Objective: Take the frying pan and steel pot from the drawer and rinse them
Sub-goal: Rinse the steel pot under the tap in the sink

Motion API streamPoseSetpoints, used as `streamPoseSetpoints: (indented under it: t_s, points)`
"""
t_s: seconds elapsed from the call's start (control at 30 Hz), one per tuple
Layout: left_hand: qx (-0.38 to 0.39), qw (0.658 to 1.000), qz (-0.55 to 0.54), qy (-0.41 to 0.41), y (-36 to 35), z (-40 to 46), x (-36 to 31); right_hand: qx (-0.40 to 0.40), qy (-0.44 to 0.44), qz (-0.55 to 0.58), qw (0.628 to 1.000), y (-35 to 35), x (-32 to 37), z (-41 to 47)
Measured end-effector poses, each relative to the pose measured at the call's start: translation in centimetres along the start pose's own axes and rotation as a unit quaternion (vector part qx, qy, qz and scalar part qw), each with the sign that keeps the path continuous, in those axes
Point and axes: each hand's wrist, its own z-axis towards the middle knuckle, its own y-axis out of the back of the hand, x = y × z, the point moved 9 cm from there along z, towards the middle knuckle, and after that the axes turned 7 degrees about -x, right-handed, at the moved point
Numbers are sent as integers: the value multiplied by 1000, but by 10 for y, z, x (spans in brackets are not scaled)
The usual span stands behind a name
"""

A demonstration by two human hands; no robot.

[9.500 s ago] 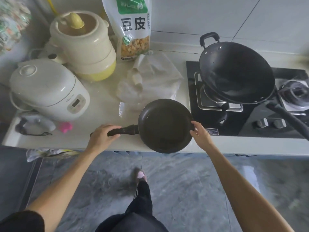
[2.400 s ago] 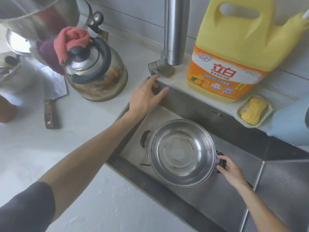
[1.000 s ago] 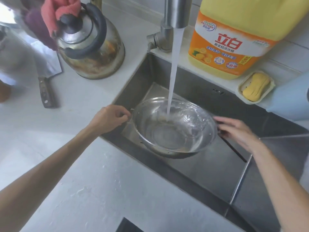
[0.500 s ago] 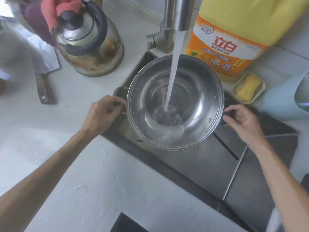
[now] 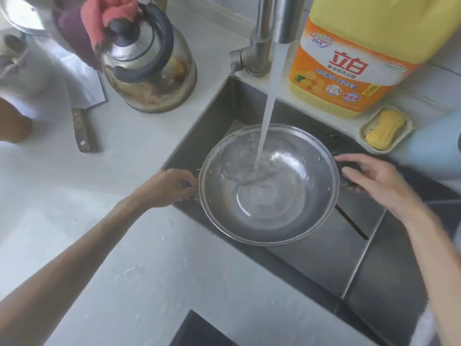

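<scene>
The steel pot (image 5: 294, 216) hangs over the sink (image 5: 336, 265), tilted a little toward me. Water runs from the tap (image 5: 279, 18) into it and pools inside. My left hand (image 5: 169, 187) is closed on the pot's left handle. My right hand (image 5: 374, 182) grips the black right handle, fingers partly spread over it. The frying pan is out of view.
A steel kettle (image 5: 154, 78) with a red cloth on top stands left of the sink. A cleaver (image 5: 82, 116) lies on the white counter. A yellow detergent jug (image 5: 354, 51) and a soap dish (image 5: 384, 129) sit on the ledge behind. A dark hob corner (image 5: 199, 333) shows below.
The pot has dropped lower into the sink and tipped slightly toward me since half a second ago. Both hands have stayed on the handles and water keeps running.
</scene>
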Motion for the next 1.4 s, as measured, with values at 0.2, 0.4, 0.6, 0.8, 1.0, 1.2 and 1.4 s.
streamPoseSetpoints:
  t_s: [0.2, 0.4, 0.6, 0.8, 1.0, 1.2, 1.4]
  points:
    - [-122, 987, -108, 9, -11, 27, -16, -112, 97, -29, 989, 35, 43, -11]
    - [-229, 964, -82, -111, 55, 7, -40, -170, 33, 47, 984, 11, -24, -18]
    - [-211, 968, -55, -125, 92, -6, -56, -74, -103, 162, 979, -56, -77, -18]
    - [-67, 997, -15, -40, 23, 11, -13, -92, -12, 60, 994, -6, -27, -7]
    - [-103, 989, -97, 31, -21, 32, -7, -141, 123, 1, 982, 30, 43, -9]
    - [-245, 965, -68, -60, 44, 17, -31, -199, 72, 29, 977, 18, -5, -19]
    - [-238, 969, -19, -62, 80, -2, -45, -61, -83, 163, 981, -44, -68, -29]
